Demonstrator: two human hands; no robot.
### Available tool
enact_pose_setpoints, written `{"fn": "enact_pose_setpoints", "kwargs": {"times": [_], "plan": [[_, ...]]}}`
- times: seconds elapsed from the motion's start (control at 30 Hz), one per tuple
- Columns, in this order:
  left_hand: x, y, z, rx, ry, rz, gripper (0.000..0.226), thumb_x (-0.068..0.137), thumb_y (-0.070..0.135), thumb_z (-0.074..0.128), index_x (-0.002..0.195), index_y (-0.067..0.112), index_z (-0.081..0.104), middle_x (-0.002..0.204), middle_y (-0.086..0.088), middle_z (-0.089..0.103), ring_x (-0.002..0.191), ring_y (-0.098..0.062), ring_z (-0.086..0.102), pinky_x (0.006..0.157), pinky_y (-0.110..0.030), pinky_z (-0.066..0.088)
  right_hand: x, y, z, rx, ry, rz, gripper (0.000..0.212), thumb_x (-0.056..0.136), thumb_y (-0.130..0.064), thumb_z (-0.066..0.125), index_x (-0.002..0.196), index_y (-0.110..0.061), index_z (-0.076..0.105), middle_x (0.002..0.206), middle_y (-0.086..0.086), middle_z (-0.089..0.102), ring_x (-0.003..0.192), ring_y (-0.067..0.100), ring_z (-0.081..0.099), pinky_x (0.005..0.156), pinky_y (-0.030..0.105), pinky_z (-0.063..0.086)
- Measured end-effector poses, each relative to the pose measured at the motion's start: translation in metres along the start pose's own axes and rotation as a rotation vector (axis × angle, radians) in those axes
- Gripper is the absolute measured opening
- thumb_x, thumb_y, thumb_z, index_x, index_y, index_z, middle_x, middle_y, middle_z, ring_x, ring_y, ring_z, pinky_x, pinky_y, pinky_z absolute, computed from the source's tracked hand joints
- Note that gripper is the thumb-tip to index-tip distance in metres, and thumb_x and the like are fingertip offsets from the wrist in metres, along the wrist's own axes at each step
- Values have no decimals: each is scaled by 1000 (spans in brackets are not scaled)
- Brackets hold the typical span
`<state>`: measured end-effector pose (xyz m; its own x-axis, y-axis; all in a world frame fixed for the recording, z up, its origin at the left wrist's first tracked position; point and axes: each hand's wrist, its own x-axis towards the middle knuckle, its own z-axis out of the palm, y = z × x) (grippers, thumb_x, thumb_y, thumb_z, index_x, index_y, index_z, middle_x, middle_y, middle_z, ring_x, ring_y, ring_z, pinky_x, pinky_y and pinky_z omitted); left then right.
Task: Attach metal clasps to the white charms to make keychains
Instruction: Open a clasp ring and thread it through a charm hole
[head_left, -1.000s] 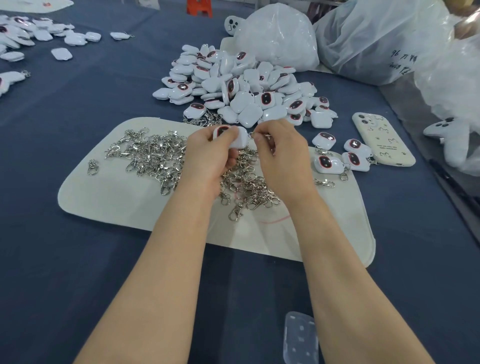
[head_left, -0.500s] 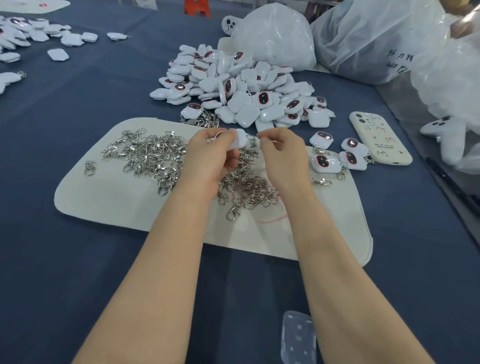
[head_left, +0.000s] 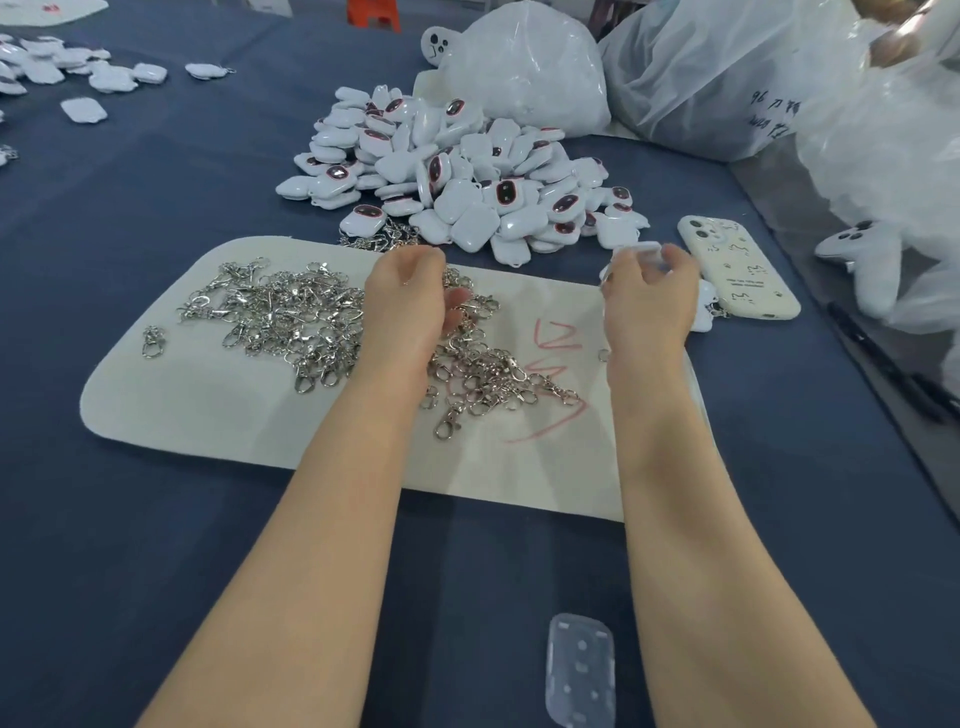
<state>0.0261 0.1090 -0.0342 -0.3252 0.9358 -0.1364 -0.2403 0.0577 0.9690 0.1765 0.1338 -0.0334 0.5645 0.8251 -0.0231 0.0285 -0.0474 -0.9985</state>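
A heap of white charms (head_left: 457, 182) with dark red-rimmed faces lies behind a white felt mat (head_left: 208, 405). Metal clasps (head_left: 291, 317) are strewn over the mat. My left hand (head_left: 410, 306) rests among the clasps with its fingers curled down; whether it holds a clasp is hidden. My right hand (head_left: 649, 296) is off to the right, near the mat's far right corner, holding a blurred white charm (head_left: 636, 257) at its fingertips. Finished charms with clasps (head_left: 709, 306) lie partly hidden behind that hand.
A cream phone (head_left: 737, 265) lies right of my right hand. Clear plastic bags (head_left: 701, 78) stand at the back right, a white plush figure (head_left: 867, 260) beside them. More charms (head_left: 83, 73) lie far left. A clear plastic piece (head_left: 582, 670) sits near the front edge.
My hands have parted. The right hand carried the white charm to the right, toward the phone. The left hand dropped onto the clasps on the mat.
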Motion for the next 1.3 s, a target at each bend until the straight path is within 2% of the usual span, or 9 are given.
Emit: {"fn": "enact_pose_setpoints", "kwargs": {"times": [0.1,0.23,0.37,0.5,0.9,1.0,1.1,1.23,1.3], "plan": [[0,0,1,-37,4,-20,9,96,19,49,91,25,54,90,9,55,67,-3,62,60,-19,51,-5,1,-1,-164,47,-131,56,93,-14,49,145,-13,28,145,6,37,128,18,40,108,26,30],[0,0,3,-71,32,-37,8,95,17,50,90,22,54,88,8,55,61,-1,62,57,-18,51,-20,3,19,-351,-74,-375,39,92,-11,47,132,-13,47,134,7,45,113,18,49,92,19,34],[2,1,1,-153,67,-62,6,94,14,51,92,17,54,86,6,54,54,0,62,56,-18,51,-14,4,54,-379,-336,-227,44,94,-16,45,138,-20,43,137,7,47,111,18,52,94,19,35],[3,0,0,-174,90,-73,6,94,13,51,95,15,56,83,6,55,60,-3,61,57,-18,51,-2,6,80,-326,-395,-38,50,92,-18,45,142,-21,41,136,12,49,122,34,51,101,44,45],[1,0,1,-155,87,-64,11,94,12,48,90,18,56,58,15,62,55,0,61,56,-18,48,17,10,100,-506,-292,-150,45,97,-23,40,142,-20,40,151,10,25,123,20,48,98,30,38],[2,0,2,-158,90,-55,11,94,12,48,89,18,57,53,17,61,55,0,61,57,-18,49,21,11,103,-425,-291,-108,38,97,-24,40,133,-20,51,138,8,44,115,20,51,97,33,43],[1,-2,2,-161,74,-51,11,94,12,48,90,18,57,57,16,62,55,0,61,57,-19,50,12,6,100,-160,-203,-107,23,96,-22,43,76,-26,52,86,1,45,80,15,41,74,28,35],[3,-2,1,-138,61,-29,16,94,8,46,99,18,57,87,7,59,61,-3,61,60,-18,50,2,-2,78,53,-160,-116,12,94,-17,50,103,-15,57,116,7,57,107,22,57,96,37,48],[5,-3,-1,22,43,79,28,93,4,46,111,22,56,103,8,57,67,0,60,65,-17,50,-1,-6,60,198,-294,-66,14,92,-3,49,97,-16,52,121,12,50,91,20,65,85,33,56]]}}
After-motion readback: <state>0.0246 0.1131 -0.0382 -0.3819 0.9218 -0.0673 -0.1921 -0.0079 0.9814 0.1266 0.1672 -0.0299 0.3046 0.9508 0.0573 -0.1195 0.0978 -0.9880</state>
